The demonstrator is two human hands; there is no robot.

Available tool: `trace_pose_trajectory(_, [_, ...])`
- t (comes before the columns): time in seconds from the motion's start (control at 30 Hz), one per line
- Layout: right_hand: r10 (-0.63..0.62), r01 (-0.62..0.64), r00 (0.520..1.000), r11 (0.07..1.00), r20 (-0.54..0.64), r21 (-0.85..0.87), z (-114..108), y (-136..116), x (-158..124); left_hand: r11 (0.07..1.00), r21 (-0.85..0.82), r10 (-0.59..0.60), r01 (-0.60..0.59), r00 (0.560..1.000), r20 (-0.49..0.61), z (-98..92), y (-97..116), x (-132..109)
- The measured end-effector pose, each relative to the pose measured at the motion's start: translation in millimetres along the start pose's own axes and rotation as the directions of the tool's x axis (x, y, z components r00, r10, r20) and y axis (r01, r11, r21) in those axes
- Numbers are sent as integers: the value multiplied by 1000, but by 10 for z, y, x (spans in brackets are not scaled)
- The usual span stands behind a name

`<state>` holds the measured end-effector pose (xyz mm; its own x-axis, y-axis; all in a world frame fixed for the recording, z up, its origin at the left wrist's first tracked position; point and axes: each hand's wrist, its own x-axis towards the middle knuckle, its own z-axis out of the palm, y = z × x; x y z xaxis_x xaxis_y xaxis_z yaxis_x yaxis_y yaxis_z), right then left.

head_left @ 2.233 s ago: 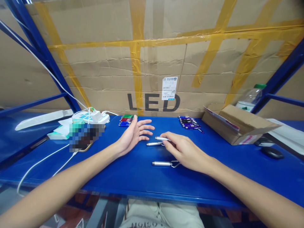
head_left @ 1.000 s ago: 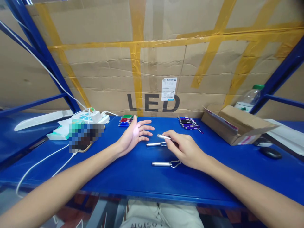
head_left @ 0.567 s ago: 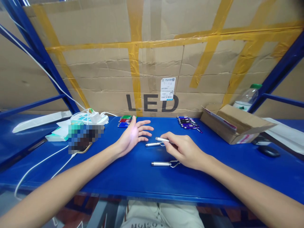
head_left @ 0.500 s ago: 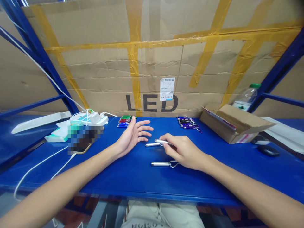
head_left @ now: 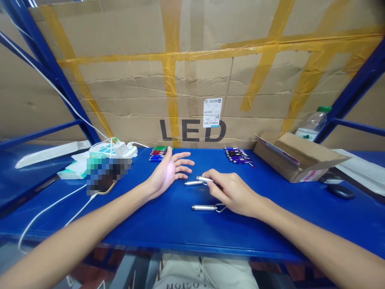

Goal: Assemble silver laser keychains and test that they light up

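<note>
My right hand [head_left: 233,192] pinches a small silver flashlight [head_left: 203,179] with its front end pointing left. A spot of light falls on the palm of my left hand [head_left: 171,172], which is held up with fingers spread and nothing in it. Just under the held flashlight, a second silver flashlight [head_left: 193,183] lies on the blue table. Nearer the front edge rests a third silver flashlight [head_left: 203,208] with a carabiner clip [head_left: 220,208] at its right end. Behind my left hand are several green, red and blue flashlights [head_left: 158,154], partly covered by the thumb.
Several purple and black flashlights [head_left: 237,155] lie at the back right, beside an open cardboard box [head_left: 300,156]. A black mouse [head_left: 340,191] is at the right. On the left are a phone [head_left: 105,182], a tissue pack [head_left: 73,170], a power strip [head_left: 130,151] and white cables.
A pale violet-white light spot has appeared on my left palm. Both hands and the flashlights have stayed almost in place.
</note>
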<state>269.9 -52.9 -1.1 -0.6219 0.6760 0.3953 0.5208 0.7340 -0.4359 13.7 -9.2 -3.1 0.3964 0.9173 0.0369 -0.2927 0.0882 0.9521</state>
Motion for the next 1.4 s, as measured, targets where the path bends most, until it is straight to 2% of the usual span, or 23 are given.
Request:
trace_pose_trajectory(0.27, [-11, 11, 999, 1000, 33, -14, 2, 2, 6, 1000, 4, 1, -1, 1000, 8, -3, 1, -4])
trace_pose_trajectory(0.47, [-46, 66, 980, 993, 192, -97, 17, -12, 20, 1000, 10, 8, -8, 1000, 4, 8, 9, -13])
trace_pose_trajectory(0.7, [-131, 151, 950, 987, 283, -52, 48, 9, 11, 1000, 1, 8, -8, 1000, 3, 18, 6, -10])
trace_pose_trajectory(0.83, [-134, 143, 953, 990, 271, -15, 38, -3, 14, 1000, -1, 6, -6, 1000, 3, 20, 7, -11])
trace_pose_trajectory(1.1, [-147, 161, 982, 980, 119, -114, 35, 59, 17, 1000, -2, 6, -6, 1000, 10, 15, 8, -16])
trace_pose_trajectory(1.27, [-169, 189, 970, 976, 174, -107, 64, 118, 19, 1000, 2, 3, -3, 1000, 16, 6, 6, -10])
trace_pose_trajectory(1.4, [-111, 138, 976, 980, 189, -142, 35, 98, 30, 1000, -2, 3, -3, 1000, 12, 8, 4, -10])
